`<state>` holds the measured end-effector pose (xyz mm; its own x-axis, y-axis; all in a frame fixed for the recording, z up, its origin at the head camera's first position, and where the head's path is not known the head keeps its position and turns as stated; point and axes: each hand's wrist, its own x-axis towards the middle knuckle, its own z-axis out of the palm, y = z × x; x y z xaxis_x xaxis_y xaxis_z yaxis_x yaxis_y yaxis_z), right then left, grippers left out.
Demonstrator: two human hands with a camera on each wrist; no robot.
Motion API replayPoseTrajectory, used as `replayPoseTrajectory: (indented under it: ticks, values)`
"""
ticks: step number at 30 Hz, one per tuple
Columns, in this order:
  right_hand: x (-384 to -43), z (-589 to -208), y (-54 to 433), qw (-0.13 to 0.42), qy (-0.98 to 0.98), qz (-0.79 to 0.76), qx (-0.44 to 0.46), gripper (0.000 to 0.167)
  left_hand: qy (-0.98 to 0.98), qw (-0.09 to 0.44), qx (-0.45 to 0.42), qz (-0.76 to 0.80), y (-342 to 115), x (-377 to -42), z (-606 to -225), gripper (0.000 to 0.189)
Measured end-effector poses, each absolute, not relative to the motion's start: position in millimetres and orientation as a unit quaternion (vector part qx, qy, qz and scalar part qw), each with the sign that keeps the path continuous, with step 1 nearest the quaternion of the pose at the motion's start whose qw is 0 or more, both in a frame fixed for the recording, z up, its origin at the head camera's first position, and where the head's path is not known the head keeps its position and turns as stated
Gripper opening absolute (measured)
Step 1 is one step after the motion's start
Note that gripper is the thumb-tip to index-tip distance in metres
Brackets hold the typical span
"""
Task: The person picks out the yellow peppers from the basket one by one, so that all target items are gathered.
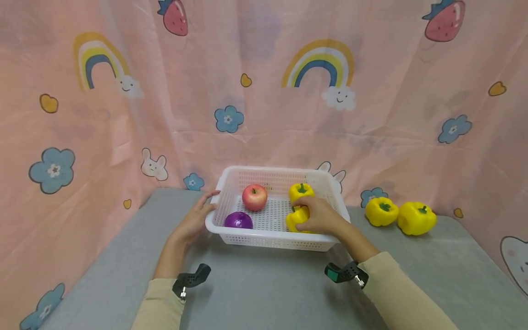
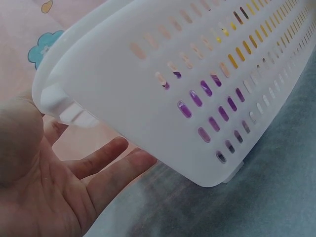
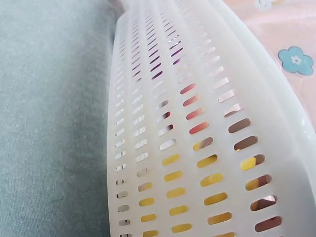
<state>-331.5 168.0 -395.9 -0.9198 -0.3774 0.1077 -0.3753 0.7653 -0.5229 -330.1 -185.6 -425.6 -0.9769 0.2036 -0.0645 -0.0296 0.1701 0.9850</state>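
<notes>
- While the left hand (image 1: 194, 222) lies at the left rim of the white basket (image 1: 274, 240), its grip is wide, fingers extended and meeting the basket's edge in the left wrist view.
- Right hand (image 1: 319, 216), right of centre in the head view, reaches over the near rim and holds a yellow pepper (image 1: 295, 221), fingers bent round it.
- Right wrist view is poor here: slotted basket wall fills most of it; the pepper seems to sit low, but whether it touches the basket floor I cannot tell.
- Edges: near rim runs just below the held pepper; the right wall is close beyond the hand.
- Room: slotted floor shows mid-basket; grey tabletop (image 1: 255, 293) spreads across lower centre, between the sleeves.
- Held pepper: glossy, bright yellow, lobed, partly covered by the hand.
- Second pepper (image 1: 301, 189), green-stemmed, just above it in the frame, also inside.
- Red apple (image 1: 254, 198) upper left in the basket; shiny purple ball-shaped item (image 1: 238, 220) lower left.
- Two more yellow peppers (image 1: 416, 219) side by side, right of frame, outside the basket.
</notes>
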Motion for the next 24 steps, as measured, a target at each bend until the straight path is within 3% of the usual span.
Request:
replayPoseTrajectory:
  ticks: [8,15,24]
  values:
    - [-330.7,-395.4,167.5,0.05,0.946,-0.264,-0.183,0.076,0.762,0.086,0.063,0.639,-185.4,-328.3,-425.0,0.049]
    - [-332.3,-396.2,169.1,0.046,0.946,-0.245,-0.207,0.055,0.76,0.089,0.062,0.64,-185.1,-328.8,-426.5,0.048]
    - [-333.2,-396.7,166.1,0.038,0.951,-0.241,-0.191,0.05,0.76,0.083,0.063,0.641,-186.4,-328.7,-425.9,0.048]
